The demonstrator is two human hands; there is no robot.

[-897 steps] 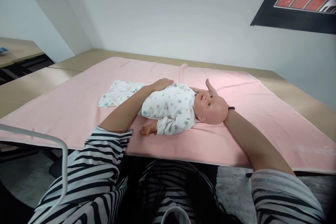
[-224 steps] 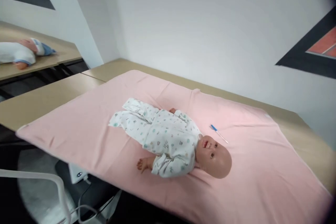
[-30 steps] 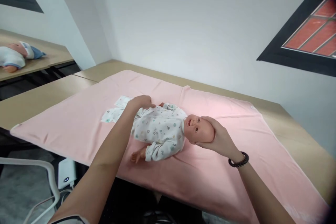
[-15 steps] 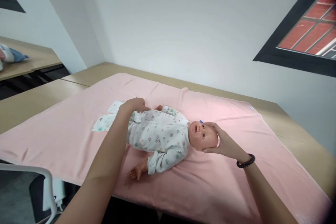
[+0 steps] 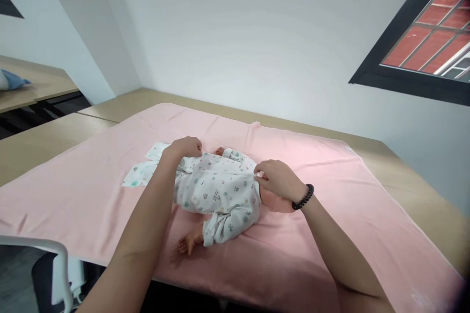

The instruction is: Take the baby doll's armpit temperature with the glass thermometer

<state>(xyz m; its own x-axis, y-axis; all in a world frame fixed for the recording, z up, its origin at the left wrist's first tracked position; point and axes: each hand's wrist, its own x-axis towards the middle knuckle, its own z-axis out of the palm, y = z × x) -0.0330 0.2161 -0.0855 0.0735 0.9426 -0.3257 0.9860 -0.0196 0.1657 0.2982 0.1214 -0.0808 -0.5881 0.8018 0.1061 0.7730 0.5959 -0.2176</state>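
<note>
A baby doll (image 5: 216,195) in a white patterned sleepsuit lies on its back on a pink blanket (image 5: 323,225), head to the right. My left hand (image 5: 183,147) rests closed on the suit at the doll's hips, fingers curled into the fabric. My right hand (image 5: 278,179), with a dark bead bracelet at the wrist, lies over the doll's face and pinches the suit's collar. The doll's head is mostly hidden under that hand. One bare doll hand (image 5: 186,243) sticks out toward me.
The blanket covers a light wooden table (image 5: 414,166) set against a white wall. A second table (image 5: 36,83) stands at far left with a blue item on it. A white chair back (image 5: 55,264) is at the lower left. A dark-framed window (image 5: 422,49) is at upper right.
My right hand has left the side of the doll's head and moved over its face to the collar. The left hand has stayed at the hips.
</note>
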